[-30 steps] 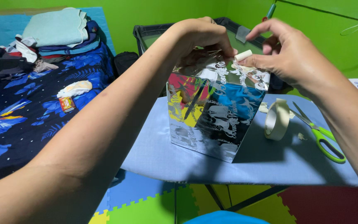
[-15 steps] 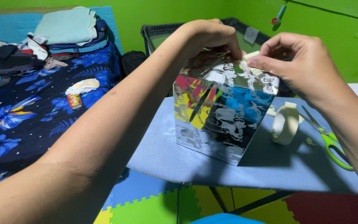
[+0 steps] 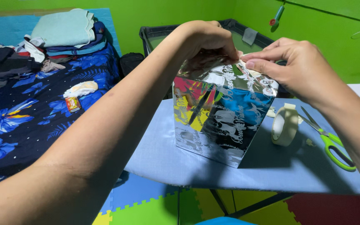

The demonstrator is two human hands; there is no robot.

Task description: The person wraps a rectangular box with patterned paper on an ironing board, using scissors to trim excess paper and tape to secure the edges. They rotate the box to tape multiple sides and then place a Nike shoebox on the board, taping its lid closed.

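In the head view, a box wrapped in shiny silver paper (image 3: 221,118) stands on a blue ironing board (image 3: 159,154), near the middle of it. The left hand (image 3: 207,41) lies on the top of the box with the fingers bent down, and it presses the folded paper there. The right hand (image 3: 298,68) comes from the right side; its thumb and first finger are closed narrowly on a small piece of pale tape (image 3: 241,62) at the top edge of the box, just beside the fingers of the left hand. To the right of the box, a roll of masking tape (image 3: 284,125) stands on its edge on the board, and green-handled scissors (image 3: 328,139) lie just beside it. At the left there is a bed with a dark blue flowered cover (image 3: 26,121), and folded clothes (image 3: 63,31) are piled at its far end.
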